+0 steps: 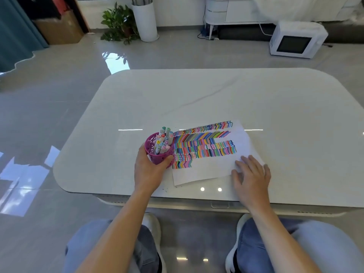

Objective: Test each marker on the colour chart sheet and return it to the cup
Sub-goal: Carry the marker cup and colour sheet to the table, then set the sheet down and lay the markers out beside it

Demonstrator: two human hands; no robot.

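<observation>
A pale rounded surface stands on glossy grey floor. The colour chart sheet lies near its front edge, right hand spread flat on it. Left hand wraps the purple cup of markers beside the sheet.

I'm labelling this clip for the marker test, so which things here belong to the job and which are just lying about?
Part of the job:
pink cup, in the left hand
markers
colour chart sheet, under the right hand

Just lying about:
microwave
potted plant
cardboard box
</observation>
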